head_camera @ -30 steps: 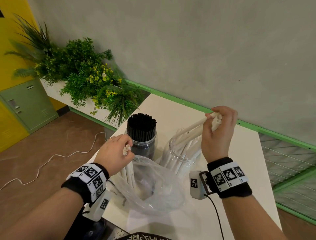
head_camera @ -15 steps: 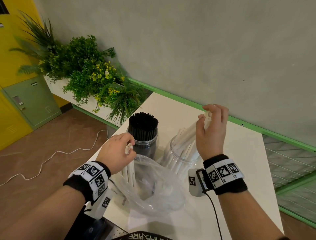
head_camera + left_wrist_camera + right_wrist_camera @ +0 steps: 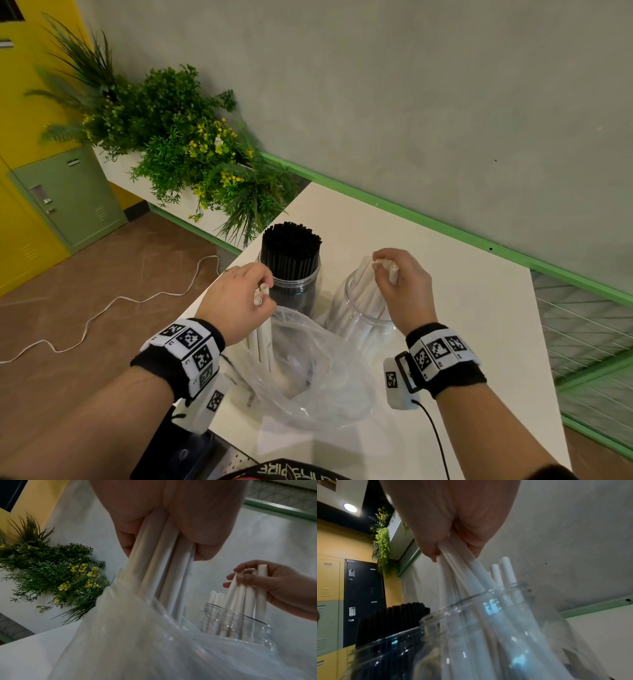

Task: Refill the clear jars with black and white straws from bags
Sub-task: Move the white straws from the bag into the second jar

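Fingers [image 3: 383, 262] of the right hand [image 3: 402, 291] are curled round the top ends of a small bunch of white straws [image 3: 247, 592], whose lower ends already sit inside the mouth of the clear jar [image 3: 359, 308]; in the right wrist view those straws slant down through the rim beside a few others that stand in the jar. Fingers of the left hand [image 3: 236, 298] pinch the tops of a second bunch of white straws [image 3: 263, 339], which hang upright with their lower parts down in the open plastic bag [image 3: 308, 370] on the desk [image 3: 462, 325]. These straws look light, stiff and smooth, so they probably slide easily against each other and may splay or slip out singly; a grip close to the top ends, with the bunch kept together, seems the safest hold, and too hard a squeeze would likely crease them. The clear jar is far from full, its straws leaning loosely against the wall. Just beside it on the left stands the other jar [image 3: 291, 291], packed tight with black straws [image 3: 291, 246] that stick up above its rim. The bag is thin, soft and crumpled, sits just in front of both jars, and appears to hold few straws besides those in the left hand. Green plants [image 3: 178, 144] stand past the desk's far left corner.
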Demonstrator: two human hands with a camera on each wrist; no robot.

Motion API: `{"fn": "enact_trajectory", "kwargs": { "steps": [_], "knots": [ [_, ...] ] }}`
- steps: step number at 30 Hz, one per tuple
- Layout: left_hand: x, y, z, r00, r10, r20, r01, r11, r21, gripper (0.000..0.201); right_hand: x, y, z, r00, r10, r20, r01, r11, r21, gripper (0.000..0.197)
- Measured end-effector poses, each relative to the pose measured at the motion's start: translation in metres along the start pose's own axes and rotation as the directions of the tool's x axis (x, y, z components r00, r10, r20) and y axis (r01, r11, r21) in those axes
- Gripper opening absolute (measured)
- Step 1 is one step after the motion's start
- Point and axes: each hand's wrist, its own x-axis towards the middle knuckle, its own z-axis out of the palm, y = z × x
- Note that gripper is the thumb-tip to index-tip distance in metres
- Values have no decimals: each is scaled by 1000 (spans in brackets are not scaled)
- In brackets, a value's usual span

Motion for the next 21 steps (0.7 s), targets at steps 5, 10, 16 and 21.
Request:
{"fn": "enact_trajectory", "kwargs": {
  "steps": [5, 10, 16, 21],
  "knots": [
    [0, 1, -1, 1000, 5, 0, -5, 1000, -7, 17, -8, 7, -1, 989, 144, 44, -146, 989, 36, 19],
    [-1, 0, -1, 1000, -3, 11, 3, 1000, -1, 18, -11, 7, -8, 981, 193, 22, -194, 976, 95, 32],
    [0, -1, -1, 1000, -3, 21, 3, 1000, 7, 19, -21, 21, -10, 990, 131, -55, -135, 986, -94, 27],
    [-2, -2, -1, 1000, -6, 26, 6, 1000, 11, 21, -22, 26, -14, 998, 58, -23, -61, 974, -216, 20]
  ]
}}
